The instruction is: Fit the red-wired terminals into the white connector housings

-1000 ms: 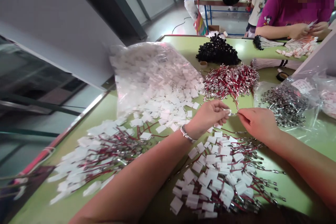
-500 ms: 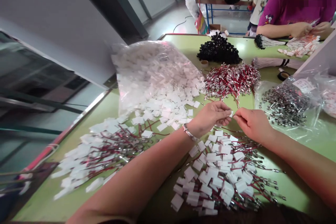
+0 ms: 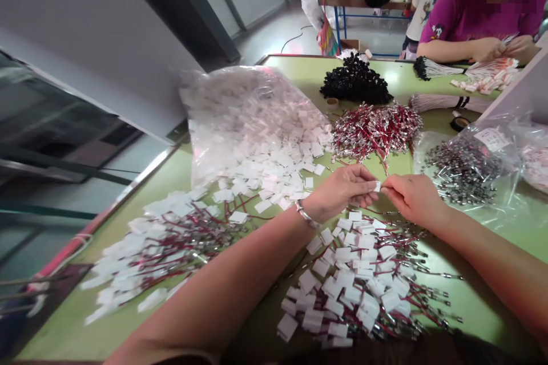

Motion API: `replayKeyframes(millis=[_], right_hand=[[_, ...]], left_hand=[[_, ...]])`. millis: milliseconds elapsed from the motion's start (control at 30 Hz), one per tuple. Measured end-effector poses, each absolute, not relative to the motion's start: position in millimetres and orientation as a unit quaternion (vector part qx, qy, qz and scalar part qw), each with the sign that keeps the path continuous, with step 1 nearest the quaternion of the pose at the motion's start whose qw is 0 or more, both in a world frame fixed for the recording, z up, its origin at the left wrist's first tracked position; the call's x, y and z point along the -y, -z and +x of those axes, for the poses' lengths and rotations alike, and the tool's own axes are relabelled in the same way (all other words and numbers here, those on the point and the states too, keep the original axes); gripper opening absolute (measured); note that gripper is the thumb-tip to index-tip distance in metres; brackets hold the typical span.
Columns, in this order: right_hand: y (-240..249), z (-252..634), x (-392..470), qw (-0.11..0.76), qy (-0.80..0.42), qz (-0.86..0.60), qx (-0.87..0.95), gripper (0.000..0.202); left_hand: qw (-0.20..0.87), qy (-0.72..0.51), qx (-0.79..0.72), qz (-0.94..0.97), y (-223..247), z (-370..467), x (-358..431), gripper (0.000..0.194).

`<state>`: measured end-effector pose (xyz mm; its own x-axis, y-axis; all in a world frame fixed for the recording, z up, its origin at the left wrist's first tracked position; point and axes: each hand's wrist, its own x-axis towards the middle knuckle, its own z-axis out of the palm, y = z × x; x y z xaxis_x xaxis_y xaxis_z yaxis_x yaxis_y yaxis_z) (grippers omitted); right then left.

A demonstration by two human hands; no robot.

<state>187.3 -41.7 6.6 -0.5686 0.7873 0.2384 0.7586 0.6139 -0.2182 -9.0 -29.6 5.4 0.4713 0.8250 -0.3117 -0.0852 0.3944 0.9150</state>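
Note:
Between the thumb and fingers of my left hand (image 3: 354, 187) is a small white plastic connector housing (image 3: 377, 186). My right hand (image 3: 413, 197) is closed in a pinch right beside it, on what looks like a thin wire, mostly hidden by the fingers. Below both hands lies a heap of white housings with red wires (image 3: 353, 274). Just beyond them is a pile of red wires with metal ends (image 3: 377, 131). Loose white housings (image 3: 274, 165) spill from a clear plastic bag (image 3: 231, 97) to the left of my hands.
More wired housings (image 3: 162, 245) lie at the left. A bag of dark metal-ended pieces (image 3: 464, 168) is at the right; black parts (image 3: 356, 81) are heaped farther back. Across the green table (image 3: 55, 336), a person in purple (image 3: 462, 17) handles white wires. A grey panel (image 3: 94, 34) stands at left.
My hands keep almost the same pose, fingertips close together at the white housing. The whole view has shifted very slightly.

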Motion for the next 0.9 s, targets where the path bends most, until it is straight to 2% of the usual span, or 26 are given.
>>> replayKeyframes(millis=[167, 267, 333, 467, 567, 667, 767, 833, 900], right_hand=[[-2.5, 181.7, 45.9, 0.144, -0.069, -0.467, 0.870, 0.026], [-3.5, 184.7, 45.9, 0.154, -0.105, -0.478, 0.859, 0.023], [-5.9, 188.3, 45.2, 0.185, -0.142, -0.485, 0.843, 0.022], [-11.5, 188.7, 48.5, 0.202, -0.192, -0.473, 0.836, 0.020], [-14.8, 181.8, 56.1, 0.182, -0.198, -0.428, 0.863, 0.021], [-19.0, 174.1, 65.1, 0.171, -0.222, -0.389, 0.877, 0.020], [-26.7, 173.3, 66.1, 0.169, -0.257, -0.358, 0.882, 0.021], [-34.3, 182.5, 56.8, 0.174, -0.243, -0.386, 0.873, 0.027], [-43.3, 201.5, 40.1, 0.164, -0.192, -0.475, 0.843, 0.029]], left_hand=[[0.676, -0.339, -0.434, 0.490, -4.6, -1.7, 34.9, 0.020], [0.626, -0.303, -0.454, 0.556, -12.0, -5.2, 32.2, 0.016], [0.548, -0.301, -0.481, 0.614, -16.1, -13.4, 24.3, 0.023], [0.287, -0.358, -0.549, 0.698, -10.2, -31.9, 3.1, 0.029], [0.172, -0.287, -0.508, 0.794, -0.9, -35.2, -4.4, 0.029], [0.127, -0.218, -0.479, 0.841, 0.9, -31.2, -2.8, 0.026], [0.132, -0.202, -0.502, 0.831, -1.2, -30.2, 0.7, 0.017], [0.141, -0.179, -0.502, 0.834, 0.1, -32.6, 0.8, 0.012], [0.141, -0.146, -0.492, 0.846, 4.0, -35.1, -1.3, 0.011]])
